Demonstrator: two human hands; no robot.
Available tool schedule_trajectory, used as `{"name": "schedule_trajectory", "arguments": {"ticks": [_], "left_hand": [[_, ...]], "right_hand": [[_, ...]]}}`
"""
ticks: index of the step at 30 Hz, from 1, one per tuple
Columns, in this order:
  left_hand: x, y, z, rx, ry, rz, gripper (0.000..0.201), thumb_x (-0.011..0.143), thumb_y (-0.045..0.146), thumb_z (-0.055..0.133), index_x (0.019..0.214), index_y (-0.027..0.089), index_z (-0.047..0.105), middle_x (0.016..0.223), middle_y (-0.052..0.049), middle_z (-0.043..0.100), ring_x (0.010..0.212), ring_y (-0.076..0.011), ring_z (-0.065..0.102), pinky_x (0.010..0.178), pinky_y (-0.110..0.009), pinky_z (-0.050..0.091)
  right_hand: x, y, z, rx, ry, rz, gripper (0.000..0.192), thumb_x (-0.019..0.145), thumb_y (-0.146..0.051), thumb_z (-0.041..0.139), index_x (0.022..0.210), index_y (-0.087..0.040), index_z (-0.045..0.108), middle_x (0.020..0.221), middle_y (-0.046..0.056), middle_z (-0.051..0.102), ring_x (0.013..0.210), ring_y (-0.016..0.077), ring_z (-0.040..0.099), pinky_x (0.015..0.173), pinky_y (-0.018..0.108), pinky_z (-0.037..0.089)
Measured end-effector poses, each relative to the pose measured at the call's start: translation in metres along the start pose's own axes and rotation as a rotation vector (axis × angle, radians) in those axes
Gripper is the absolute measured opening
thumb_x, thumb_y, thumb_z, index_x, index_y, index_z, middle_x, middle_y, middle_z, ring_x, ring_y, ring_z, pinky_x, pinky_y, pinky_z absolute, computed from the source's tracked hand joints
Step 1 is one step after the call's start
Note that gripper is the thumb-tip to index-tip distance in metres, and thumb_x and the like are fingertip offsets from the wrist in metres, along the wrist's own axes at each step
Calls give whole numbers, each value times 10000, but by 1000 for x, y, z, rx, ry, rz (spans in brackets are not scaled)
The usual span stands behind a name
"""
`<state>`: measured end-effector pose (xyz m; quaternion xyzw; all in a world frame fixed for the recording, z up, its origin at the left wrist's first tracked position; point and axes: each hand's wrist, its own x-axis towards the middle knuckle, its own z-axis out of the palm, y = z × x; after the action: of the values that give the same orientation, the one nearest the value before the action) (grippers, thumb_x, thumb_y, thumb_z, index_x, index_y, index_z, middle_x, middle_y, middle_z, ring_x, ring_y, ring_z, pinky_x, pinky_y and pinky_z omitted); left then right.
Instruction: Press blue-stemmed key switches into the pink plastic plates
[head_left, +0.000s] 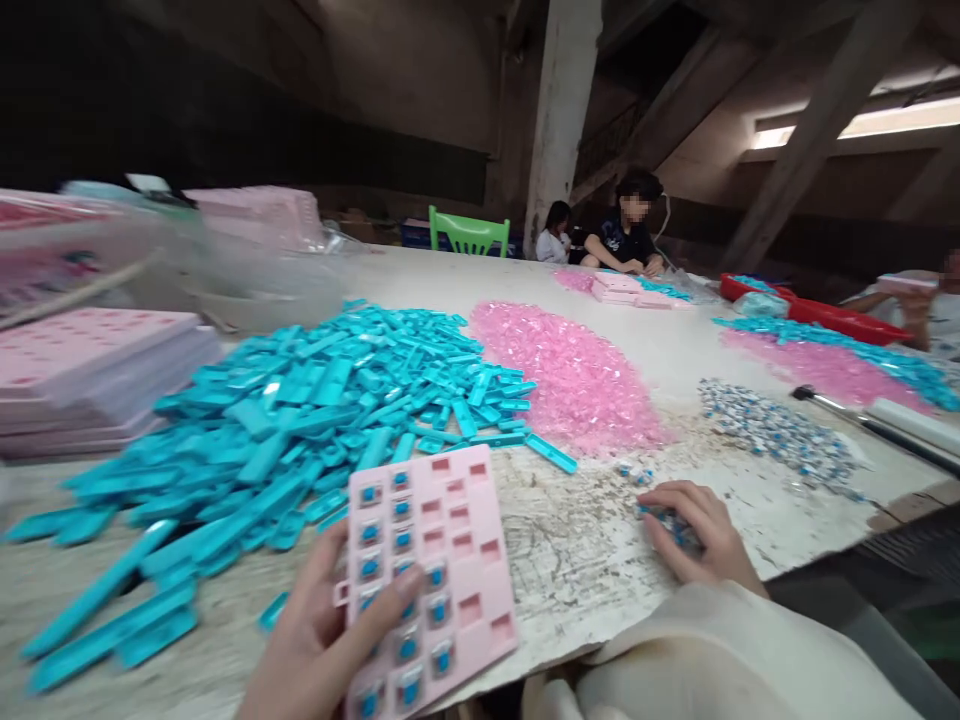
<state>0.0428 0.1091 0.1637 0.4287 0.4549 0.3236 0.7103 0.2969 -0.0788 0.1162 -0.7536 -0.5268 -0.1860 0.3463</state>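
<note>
My left hand [349, 610] grips a flat pink plastic plate [476, 570] by its left side, with the thumb lying across the top. Square recesses cover the plate; those on the left and lower middle hold small clear-and-blue pieces [407, 648], while several on the right are bare. My right hand [701, 535] rests on the table at the right, its fingers curled around a little heap of small blue-and-white pieces [679, 528]. How many of these it holds is hidden. A few more loose pieces [636, 472] lie just beyond its fingertips.
A large heap of turquoise plastic strips [322, 400] spreads at left, beside a pile of pink clear bits [562, 370]. Stacked pink plates [97, 370] stand far left. Small blue-and-white pieces [780, 435] and a dark-handled tool [862, 422] lie right. Other people [630, 235] sit beyond.
</note>
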Motion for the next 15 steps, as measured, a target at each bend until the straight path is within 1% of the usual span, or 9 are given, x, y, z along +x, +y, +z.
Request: {"name": "schedule_trajectory", "arguments": {"ticks": [3, 5, 7, 10, 13, 15], "left_hand": [[-3, 2, 0, -27, -37, 11, 878, 409, 474, 959, 1159, 265, 554, 859, -1, 787, 736, -276, 759, 526, -230, 604], [-4, 2, -1, -35, -48, 5, 848, 445, 483, 948, 1154, 257, 543, 894, -18, 786, 803, -297, 758, 567, -243, 609], [-5, 1, -1, -33, -61, -11, 855, 466, 479, 942, 1183, 255, 533, 904, -25, 784, 806, -297, 756, 589, -254, 609], [-5, 0, -1, 8, -81, -27, 903, 496, 496, 928, 1256, 241, 512, 937, -48, 780, 738, -282, 751, 572, -271, 599], [-3, -3, -1, 74, -100, -15, 1017, 508, 513, 920, 1360, 222, 449, 994, -74, 770, 672, -257, 734, 550, -280, 587], [-2, -6, -1, 99, -120, -4, 1034, 534, 516, 909, 1400, 226, 423, 1073, -84, 755, 686, -245, 731, 564, -280, 586]], "right_hand": [[0, 7, 2, -66, -37, -38, 119, 927, -308, 545, 995, -262, 631, 939, 37, 674, 889, 243, 606, 820, 396, 382], [0, 10, 5, -76, -62, -43, 143, 937, -348, 522, 973, -262, 630, 922, 36, 682, 879, 248, 603, 818, 400, 384], [0, 12, 6, -69, -78, -40, 174, 953, -372, 498, 958, -257, 629, 910, 40, 690, 872, 250, 600, 822, 404, 390], [1, 13, 7, -60, -73, -21, 221, 971, -413, 485, 964, -252, 637, 927, 54, 702, 876, 256, 599, 827, 412, 395], [3, 11, 6, -25, -55, -23, 207, 960, -428, 534, 982, -255, 647, 933, 55, 704, 876, 258, 599, 825, 414, 402], [4, 7, 3, 14, -27, -11, 187, 941, -422, 577, 991, -257, 652, 927, 50, 700, 877, 255, 602, 824, 409, 413]]}}
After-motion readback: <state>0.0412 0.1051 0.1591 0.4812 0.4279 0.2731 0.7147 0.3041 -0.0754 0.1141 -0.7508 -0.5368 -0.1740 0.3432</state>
